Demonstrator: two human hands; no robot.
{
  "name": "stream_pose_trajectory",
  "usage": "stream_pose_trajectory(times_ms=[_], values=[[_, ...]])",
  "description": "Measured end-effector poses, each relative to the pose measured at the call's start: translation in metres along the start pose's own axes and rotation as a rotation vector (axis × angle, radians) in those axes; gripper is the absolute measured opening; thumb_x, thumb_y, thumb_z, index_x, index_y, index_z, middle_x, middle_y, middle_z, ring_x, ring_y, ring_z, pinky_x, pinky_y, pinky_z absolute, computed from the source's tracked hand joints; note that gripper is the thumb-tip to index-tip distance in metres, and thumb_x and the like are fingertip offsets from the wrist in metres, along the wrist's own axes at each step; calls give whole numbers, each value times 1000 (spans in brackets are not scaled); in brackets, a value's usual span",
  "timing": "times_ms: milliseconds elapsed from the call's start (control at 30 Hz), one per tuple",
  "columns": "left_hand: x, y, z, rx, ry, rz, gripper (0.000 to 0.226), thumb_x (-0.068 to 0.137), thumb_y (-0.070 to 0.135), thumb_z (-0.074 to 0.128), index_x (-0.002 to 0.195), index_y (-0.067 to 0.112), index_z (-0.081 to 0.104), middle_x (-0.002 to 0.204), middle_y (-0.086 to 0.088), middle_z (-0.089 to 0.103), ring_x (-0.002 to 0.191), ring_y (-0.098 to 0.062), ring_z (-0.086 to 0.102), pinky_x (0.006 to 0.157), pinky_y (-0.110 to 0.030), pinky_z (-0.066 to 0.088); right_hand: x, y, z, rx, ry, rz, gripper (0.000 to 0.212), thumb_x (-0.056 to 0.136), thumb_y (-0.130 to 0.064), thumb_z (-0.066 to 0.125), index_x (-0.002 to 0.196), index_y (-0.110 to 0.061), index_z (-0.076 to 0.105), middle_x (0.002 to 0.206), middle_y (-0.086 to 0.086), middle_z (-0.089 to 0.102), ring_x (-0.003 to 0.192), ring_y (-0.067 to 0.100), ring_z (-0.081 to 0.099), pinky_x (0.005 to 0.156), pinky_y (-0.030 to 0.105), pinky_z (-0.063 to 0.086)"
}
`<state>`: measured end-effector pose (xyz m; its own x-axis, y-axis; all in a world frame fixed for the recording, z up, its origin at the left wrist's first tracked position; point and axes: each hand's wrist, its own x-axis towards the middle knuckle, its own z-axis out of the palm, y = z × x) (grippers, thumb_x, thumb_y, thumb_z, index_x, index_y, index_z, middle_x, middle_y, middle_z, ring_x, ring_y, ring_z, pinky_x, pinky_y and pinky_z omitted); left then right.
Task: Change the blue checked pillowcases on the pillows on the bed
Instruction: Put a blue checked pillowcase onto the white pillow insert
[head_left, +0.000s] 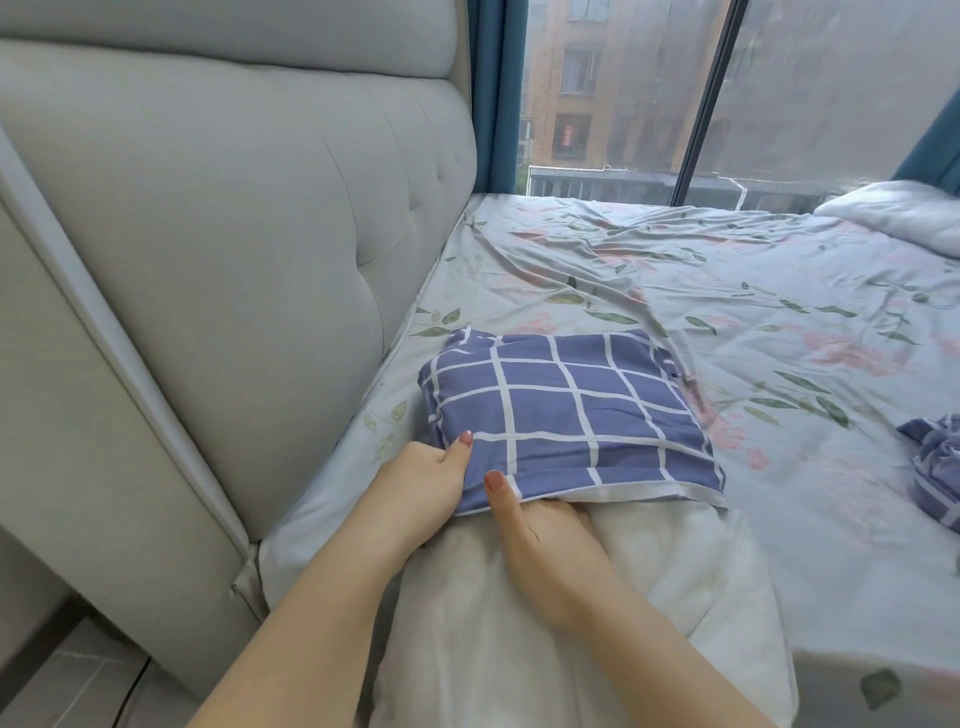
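Hidden: the right hand's (545, 545) fingers go under the hem of the blue checked pillowcase (561, 415). Only the thumb shows, lying on top of the hem. The left hand's (421, 493) fingers are tucked under the case's near-left corner, thumb on top. Both hands are clamped on the case's near edge, close together but not touching. Both forearms are cut off by the bottom edge.

The far end of the white pillow (597, 623) is inside the case and out of sight. The near end is bare and runs out of frame at the bottom.

A second checked pillowcase (935, 462) lies crumpled on the right, well apart and cut off by the frame edge, so its full shape can't be made out. White bedding (904, 213) at far right is also cut off.

Orientation: the pillow lies flat on the bed (779, 312), on a floral sheet, near the grey padded headboard (234, 234) on the left. Its long axis runs near to far, roughly parallel to the headboard. The case's open mouth faces near, toward the person, and its closed end points far, toward the window (623, 93). The case covers the far part of the pillow, with the hem sitting across the pillow's width. The far-left corner of the case is bunched.

Blue curtain (493, 93) sits left of the window.
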<state>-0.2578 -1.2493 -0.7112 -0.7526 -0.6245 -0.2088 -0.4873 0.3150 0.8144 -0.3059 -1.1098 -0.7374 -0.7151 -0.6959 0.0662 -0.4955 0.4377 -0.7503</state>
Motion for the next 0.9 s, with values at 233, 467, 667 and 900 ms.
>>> stream_pose_trajectory(times_ms=[233,467,667,900], values=[[10,-10,-1,252,-19,-246,84,96,68,12,119,6,62,95,-20,68,89,-33,63,77,-33,50,-1,-1,10,-175,18,-42,97,69,-89,-8,122,-39,56,135,-18,55,131,6,41,106,24,32],[15,-3,-3,-211,116,15,46,92,59,52,117,20,56,123,-2,62,115,-23,58,101,-39,45,-14,-9,-32,-209,-126,-320,61,92,-66,17,84,-22,57,90,-9,65,91,12,56,84,36,45],[17,-12,-3,-193,-188,-118,106,68,71,73,152,26,25,146,6,46,125,-21,53,98,-35,48,-17,9,-65,-29,542,-209,55,92,-54,42,70,-10,65,58,-2,64,54,19,60,62,37,47],[18,-12,0,-308,-295,-169,112,41,58,90,138,29,43,127,5,62,109,-22,64,93,-44,55,13,90,-110,104,309,547,58,98,-56,36,150,-28,35,151,1,39,139,26,37,112,37,26]])
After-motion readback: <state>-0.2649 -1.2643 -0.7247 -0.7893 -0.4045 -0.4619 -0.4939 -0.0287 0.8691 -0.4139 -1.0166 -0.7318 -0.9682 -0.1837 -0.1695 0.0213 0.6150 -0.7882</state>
